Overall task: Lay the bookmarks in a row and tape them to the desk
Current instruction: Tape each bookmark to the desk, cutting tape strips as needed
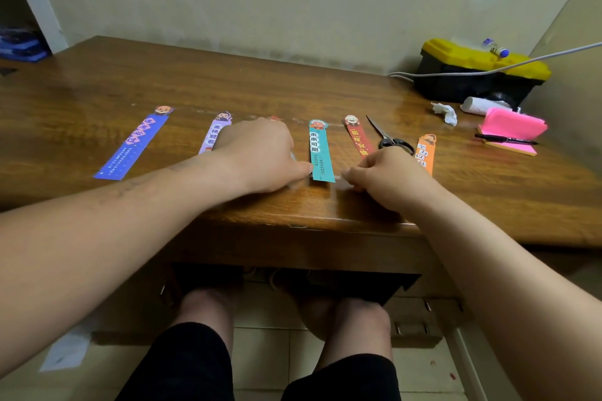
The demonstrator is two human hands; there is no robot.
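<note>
Pinching tape [337, 178]: left hand [260, 156], right hand [387, 174] fingers | teal bookmark [318, 150] bottom | desk [293, 207] edge

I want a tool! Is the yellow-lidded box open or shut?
Shut: the yellow lid lies flat on the black toolbox, no gap showing, and a marker rests on top.

Red bookmark [274, 118] — mostly under left hand [260, 153]

Dim soft indoor light, wide-angle edge bending, slight blur
</note>
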